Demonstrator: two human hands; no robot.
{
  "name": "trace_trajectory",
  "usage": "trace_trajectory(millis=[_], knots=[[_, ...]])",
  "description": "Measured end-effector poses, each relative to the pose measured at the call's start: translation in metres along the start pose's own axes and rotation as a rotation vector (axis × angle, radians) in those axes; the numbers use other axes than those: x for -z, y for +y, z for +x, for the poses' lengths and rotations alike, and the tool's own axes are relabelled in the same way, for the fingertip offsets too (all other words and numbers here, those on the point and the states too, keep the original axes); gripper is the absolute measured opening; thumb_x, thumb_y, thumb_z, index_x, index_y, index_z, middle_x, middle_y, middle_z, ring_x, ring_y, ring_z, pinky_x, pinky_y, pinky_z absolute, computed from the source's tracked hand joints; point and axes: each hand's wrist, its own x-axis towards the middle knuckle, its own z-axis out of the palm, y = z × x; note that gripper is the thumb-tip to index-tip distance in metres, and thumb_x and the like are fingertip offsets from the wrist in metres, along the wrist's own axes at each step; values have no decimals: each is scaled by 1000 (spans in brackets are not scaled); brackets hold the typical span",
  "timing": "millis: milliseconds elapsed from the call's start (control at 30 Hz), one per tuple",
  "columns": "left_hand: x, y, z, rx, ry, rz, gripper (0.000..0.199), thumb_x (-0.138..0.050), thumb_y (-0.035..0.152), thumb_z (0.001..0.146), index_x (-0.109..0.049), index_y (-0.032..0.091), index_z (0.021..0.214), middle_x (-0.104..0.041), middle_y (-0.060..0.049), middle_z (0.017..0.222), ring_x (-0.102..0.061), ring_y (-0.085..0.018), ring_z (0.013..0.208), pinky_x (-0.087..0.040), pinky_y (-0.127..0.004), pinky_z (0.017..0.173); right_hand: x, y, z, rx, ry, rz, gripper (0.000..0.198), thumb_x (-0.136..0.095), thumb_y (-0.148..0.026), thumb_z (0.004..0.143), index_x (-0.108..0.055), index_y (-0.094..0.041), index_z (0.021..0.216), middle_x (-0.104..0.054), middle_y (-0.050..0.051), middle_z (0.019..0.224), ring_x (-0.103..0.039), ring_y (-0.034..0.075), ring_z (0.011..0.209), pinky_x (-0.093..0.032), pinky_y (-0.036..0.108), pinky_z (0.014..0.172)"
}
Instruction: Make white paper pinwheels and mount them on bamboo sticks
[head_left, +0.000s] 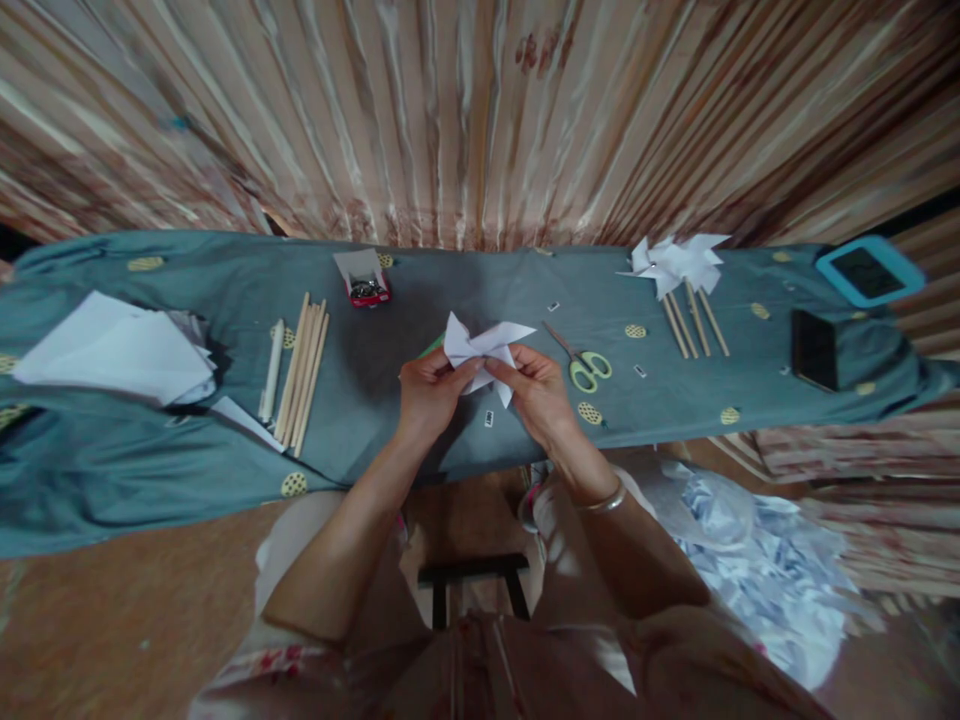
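A white paper pinwheel [491, 343] is held up between my two hands over the middle of the cloth-covered table. My left hand [433, 395] grips its left side, the thumb pressed near the centre. From the other side my right hand [538, 393] pinches it, thumb also close to the centre. Something green, mostly hidden, shows behind my left fingers. Green-handled scissors [581, 362] lie just right of my right hand. Beyond my left hand stands an opened small red box [367, 285] with small metal pieces inside.
Wooden sticks [302, 375] and a white pen-like tube [272, 370] lie left, beside a paper stack [120, 350]. Pinwheels on sticks [682, 270], a phone [814, 350] and a blue-framed device [870, 271] lie right. A bag of paper scraps [757, 560] sits on the floor.
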Motion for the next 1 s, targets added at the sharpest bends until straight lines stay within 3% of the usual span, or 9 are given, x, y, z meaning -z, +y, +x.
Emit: trace_trajectory(millis=[467,767,1000], knots=[[0,-2,1,-27,5,61,17,-78,33,65,-79,17,71,-72,0,70,-60,-14,64,-48,-24,60,0,1,0,-29,24,17,30,-92,-42,56,-75,-24,72,-74,-4,71,-62,13,63,-51,30,71],[0,-5,2,-29,21,80,16,-77,32,63,-77,17,66,-67,2,61,-57,-12,58,-44,-22,54,-1,1,-1,-47,46,-1,29,-91,-41,57,-74,-23,72,-73,-5,69,-61,12,59,-51,29,68],[-3,-1,0,2,14,10,21,-80,34,63,-81,18,76,-75,-1,72,-63,-14,63,-51,-24,60,-1,0,2,-5,57,-6,27,-89,-39,59,-75,-23,75,-75,-4,73,-63,14,65,-51,29,68]])
